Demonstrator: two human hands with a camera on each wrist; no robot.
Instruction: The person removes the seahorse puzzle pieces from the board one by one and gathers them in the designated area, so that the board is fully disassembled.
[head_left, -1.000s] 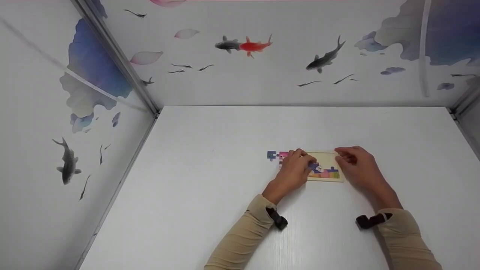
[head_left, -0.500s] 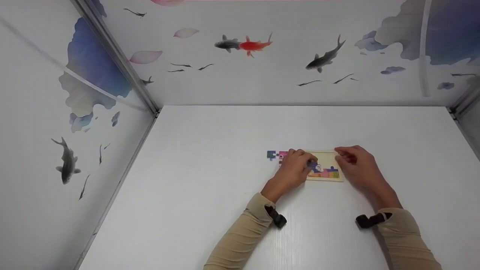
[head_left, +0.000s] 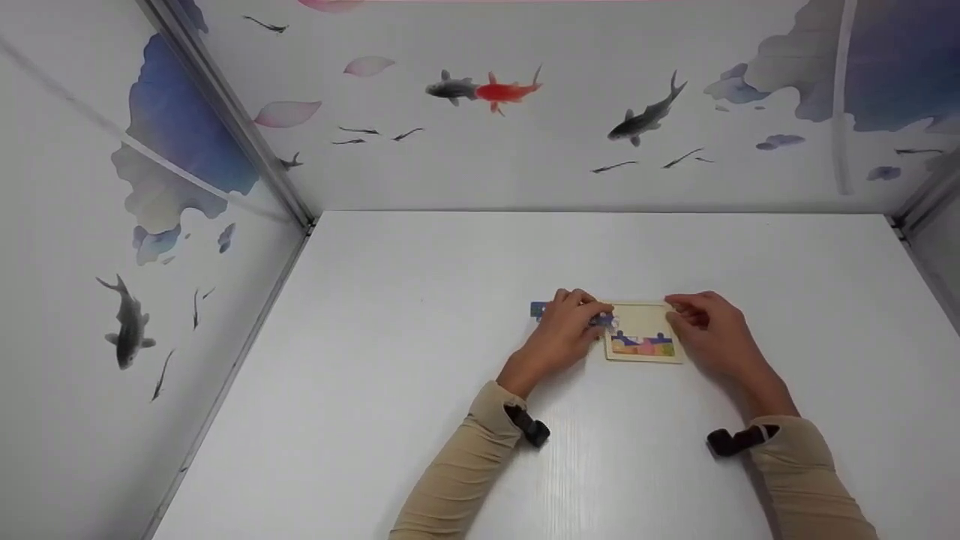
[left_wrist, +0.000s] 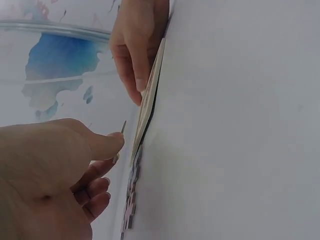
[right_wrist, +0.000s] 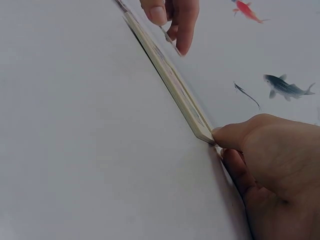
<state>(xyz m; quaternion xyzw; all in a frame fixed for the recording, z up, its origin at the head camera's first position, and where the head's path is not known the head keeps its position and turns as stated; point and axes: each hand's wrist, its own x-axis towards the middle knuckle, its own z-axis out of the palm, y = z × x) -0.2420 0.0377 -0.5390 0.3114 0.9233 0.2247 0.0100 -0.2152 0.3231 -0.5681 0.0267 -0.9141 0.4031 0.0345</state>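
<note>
My left hand pinches a small blue jigsaw piece between thumb and fingers. In the left wrist view the piece is seen edge-on, held off the table near the puzzle tray's left end. The pale wooden puzzle tray lies flat, its bottom row filled with colourful joined pieces and bare wood above them. At the tray's right edge my right hand grips the rim; in the right wrist view its thumb presses the tray's corner.
Loose jigsaw pieces lie on the table left of the tray, mostly hidden by the left hand in the head view; a blue one peeks out. White panels with painted fish enclose the table at back and left.
My left hand has shifted left with the blue piece, uncovering the tray's left side and covering more of the loose pieces. The right hand keeps its place at the tray's edge.
</note>
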